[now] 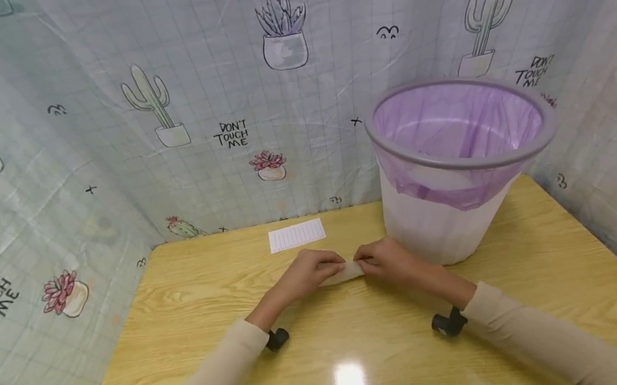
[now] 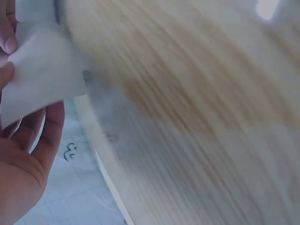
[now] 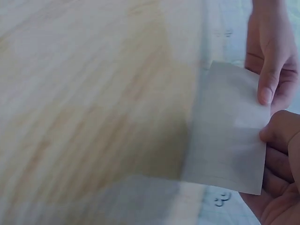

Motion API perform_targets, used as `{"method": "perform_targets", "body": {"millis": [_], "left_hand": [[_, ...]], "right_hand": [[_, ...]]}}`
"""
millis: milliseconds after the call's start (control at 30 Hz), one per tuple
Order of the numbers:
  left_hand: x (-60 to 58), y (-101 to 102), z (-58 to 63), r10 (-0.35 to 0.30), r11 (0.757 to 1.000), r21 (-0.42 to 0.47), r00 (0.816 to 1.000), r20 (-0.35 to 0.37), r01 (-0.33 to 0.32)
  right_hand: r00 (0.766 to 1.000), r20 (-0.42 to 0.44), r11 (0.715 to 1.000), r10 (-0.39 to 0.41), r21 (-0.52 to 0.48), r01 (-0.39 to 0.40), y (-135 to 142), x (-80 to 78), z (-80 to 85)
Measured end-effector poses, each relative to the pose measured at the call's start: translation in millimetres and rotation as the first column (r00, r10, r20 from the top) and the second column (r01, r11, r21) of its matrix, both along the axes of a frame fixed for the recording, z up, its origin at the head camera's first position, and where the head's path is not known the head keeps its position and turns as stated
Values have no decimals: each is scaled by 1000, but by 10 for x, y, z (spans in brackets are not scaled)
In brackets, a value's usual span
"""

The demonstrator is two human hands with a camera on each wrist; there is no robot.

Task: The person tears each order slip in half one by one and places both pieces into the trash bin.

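Observation:
A small white slip of paper (image 1: 342, 274) is held up above the wooden table, between both hands. The left hand (image 1: 309, 271) pinches its upper edge between thumb and fingers. Close beside it, the right hand (image 1: 386, 262) pinches the same edge. In the left wrist view the paper (image 2: 44, 70) looks plain, and the left hand (image 2: 26, 164) has its fingers behind the sheet. From the right wrist the sheet (image 3: 229, 133) appears as a whole rectangle, with the right thumb lying on its face.
A lined slip of paper (image 1: 297, 235) lies on the table (image 1: 207, 272) near its back edge. Right of the hands stands a tall white bin (image 1: 437, 220) with a purple liner (image 1: 459, 125) over its rim. A printed curtain (image 1: 196, 70) surrounds the table's back and sides.

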State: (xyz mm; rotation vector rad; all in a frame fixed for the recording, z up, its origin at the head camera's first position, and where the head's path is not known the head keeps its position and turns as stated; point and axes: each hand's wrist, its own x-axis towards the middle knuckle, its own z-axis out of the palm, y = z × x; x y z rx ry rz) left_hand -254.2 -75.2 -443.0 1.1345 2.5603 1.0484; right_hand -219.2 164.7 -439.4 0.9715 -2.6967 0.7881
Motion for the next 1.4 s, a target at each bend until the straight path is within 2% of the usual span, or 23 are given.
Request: {"method": "perform_targets", "body": {"millis": [67, 167, 300, 467, 667, 933, 1033, 1200, 1267, 1333, 1400], "left_hand": [[49, 12, 31, 51, 996, 70, 999, 18, -52], [123, 39, 105, 118, 977, 174, 992, 35, -122], [180, 93, 210, 186, 942, 277, 982, 35, -188], [233, 150, 326, 236, 905, 354, 971, 40, -235], [257, 261, 472, 247, 868, 427, 966, 72, -253], [300, 336, 597, 272, 842, 476, 962, 34, -255], [312, 351, 636, 261, 818, 513, 962, 75, -262], [373, 377, 776, 212, 752, 591, 956, 202, -292], [405, 382, 846, 193, 733, 615, 955, 224, -292], [423, 385, 903, 179, 726, 627, 958, 225, -283], [435, 383, 952, 175, 732, 626, 962, 209, -269]], "right_hand": [[999, 34, 999, -18, -40, 20, -2, 33, 61], [998, 52, 993, -33, -110, 38, -2, 70, 163], [999, -11, 980, -48, -194, 45, 16, 68, 251], [997, -30, 967, -70, -248, 60, 46, 103, 361], [989, -84, 958, -120, -272, 93, 85, 132, 471], [984, -121, 917, -129, -393, 72, 92, 164, 562], [983, -130, 894, -127, -444, 57, 85, 190, 604], [988, -103, 840, -118, -541, 44, 75, 264, 747], [990, -95, 818, -104, -575, 31, 77, 298, 813], [990, -99, 805, -98, -592, 20, 82, 326, 872], [990, -103, 803, -99, -596, 18, 89, 351, 924]]}}
